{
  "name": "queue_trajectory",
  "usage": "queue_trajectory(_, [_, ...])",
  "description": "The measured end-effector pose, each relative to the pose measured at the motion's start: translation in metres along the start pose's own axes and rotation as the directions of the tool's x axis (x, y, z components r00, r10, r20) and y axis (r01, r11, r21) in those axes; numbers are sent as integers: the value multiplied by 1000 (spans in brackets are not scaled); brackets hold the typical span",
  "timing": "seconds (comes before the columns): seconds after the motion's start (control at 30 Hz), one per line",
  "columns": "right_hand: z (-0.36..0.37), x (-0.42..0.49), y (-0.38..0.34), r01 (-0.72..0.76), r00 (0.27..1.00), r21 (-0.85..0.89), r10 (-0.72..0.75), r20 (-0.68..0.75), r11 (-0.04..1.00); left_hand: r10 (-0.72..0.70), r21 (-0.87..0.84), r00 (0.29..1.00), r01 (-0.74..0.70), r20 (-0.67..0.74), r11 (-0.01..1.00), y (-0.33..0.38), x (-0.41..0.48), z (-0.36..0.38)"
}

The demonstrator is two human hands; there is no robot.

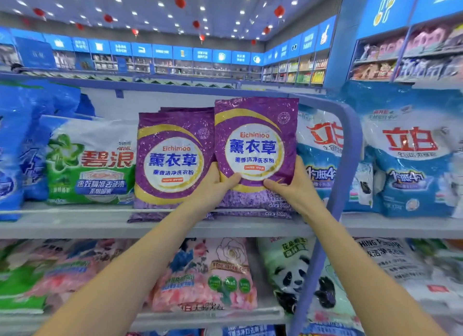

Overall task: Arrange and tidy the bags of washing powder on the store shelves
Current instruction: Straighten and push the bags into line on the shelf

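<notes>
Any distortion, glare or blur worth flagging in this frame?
Head view: the wide-angle lens bows the blue shelf post; the held purple bag is sharp, with speckled glare; the pink bag below and the far shelves are soft; lighting is bright and even.

**Two bare arms, two bare hands**

Uncovered along the whole visible length: left forearm (140, 260) and right forearm (348, 260), bare from wrist to the near edge of the view. Slim and smooth, looking broader toward the near edge under the wide-angle lens. Bare too, left hand (213, 185) and right hand (295, 187). Of the fingers, only the thumbs (231, 179) plainly seen; nails too blurred to tell.
</notes>
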State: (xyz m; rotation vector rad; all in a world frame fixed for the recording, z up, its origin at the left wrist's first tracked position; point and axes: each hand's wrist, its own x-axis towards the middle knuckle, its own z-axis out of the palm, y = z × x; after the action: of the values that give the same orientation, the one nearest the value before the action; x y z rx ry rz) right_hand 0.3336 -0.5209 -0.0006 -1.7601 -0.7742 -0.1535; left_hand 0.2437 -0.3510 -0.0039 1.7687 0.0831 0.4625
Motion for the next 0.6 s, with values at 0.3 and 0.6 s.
queue_trajectory(0.3, [10,-15,10,83,994,-91,-88,-60,992,47,69,999,-45,-22,997,-3,-6,5])
queue_trajectory(0.6, [21,-33,4,-67,980,-32,60,-192,997,50,94,969,-28,-240,995,-10,-14,18])
